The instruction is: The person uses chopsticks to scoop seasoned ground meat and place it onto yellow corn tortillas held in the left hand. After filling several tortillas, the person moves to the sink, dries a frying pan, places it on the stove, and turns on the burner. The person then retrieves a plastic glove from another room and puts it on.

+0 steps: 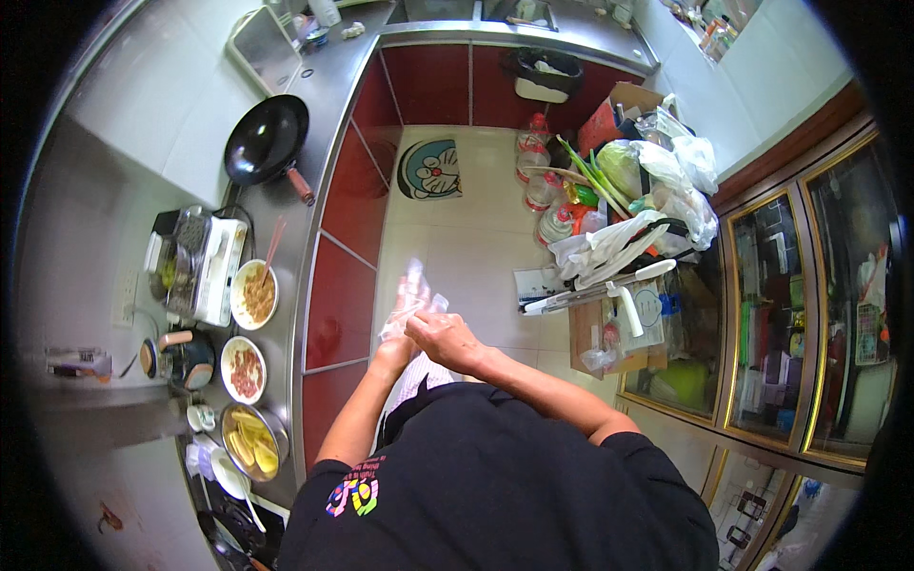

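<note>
A clear disposable plastic glove [414, 274] covers my left hand [404, 319], whose fingers point away from me, stretched out. My right hand [446, 341] is bare and closed, pinching the glove's cuff by the left wrist. Both hands are in front of my body, over the floor. To their left, on the metal counter [286, 381], stand a white bowl [255, 295] of brownish food with chopsticks [275, 243], another bowl [245, 369] of chopped meat, and a steel bowl [254, 441] with pale yellow-green pieces.
A black wok [267, 140] lies farther along the counter, its handle reaching the edge. Red cabinet doors [341, 305] run below. At the right, vegetables and plastic bags [657, 186] are piled beside a white-handled cart [600, 295]. A waste bin [545, 74] hangs at the far cabinets.
</note>
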A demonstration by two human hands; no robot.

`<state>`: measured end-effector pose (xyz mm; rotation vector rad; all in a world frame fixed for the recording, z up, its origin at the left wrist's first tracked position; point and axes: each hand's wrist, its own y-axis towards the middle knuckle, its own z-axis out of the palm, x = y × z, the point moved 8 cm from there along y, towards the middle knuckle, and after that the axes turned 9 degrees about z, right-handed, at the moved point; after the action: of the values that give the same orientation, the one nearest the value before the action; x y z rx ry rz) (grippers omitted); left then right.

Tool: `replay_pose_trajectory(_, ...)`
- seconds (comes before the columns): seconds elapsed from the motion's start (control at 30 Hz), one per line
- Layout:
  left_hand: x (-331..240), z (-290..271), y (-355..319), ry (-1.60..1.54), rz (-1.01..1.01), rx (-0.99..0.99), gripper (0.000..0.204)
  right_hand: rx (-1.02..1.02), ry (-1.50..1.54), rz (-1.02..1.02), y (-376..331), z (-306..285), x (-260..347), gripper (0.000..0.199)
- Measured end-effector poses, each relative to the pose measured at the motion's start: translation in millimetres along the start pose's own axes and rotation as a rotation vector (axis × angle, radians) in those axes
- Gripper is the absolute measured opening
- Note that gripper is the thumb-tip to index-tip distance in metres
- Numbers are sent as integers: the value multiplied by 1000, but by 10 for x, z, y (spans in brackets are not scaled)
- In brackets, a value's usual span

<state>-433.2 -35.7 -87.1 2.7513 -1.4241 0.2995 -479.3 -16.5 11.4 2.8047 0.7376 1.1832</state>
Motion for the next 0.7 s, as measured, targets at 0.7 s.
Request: replay_pose_trajectory(0.7,3337,712,3692,3169,358,548,64,-363,-10,555,3071,-1299,-2280,40)
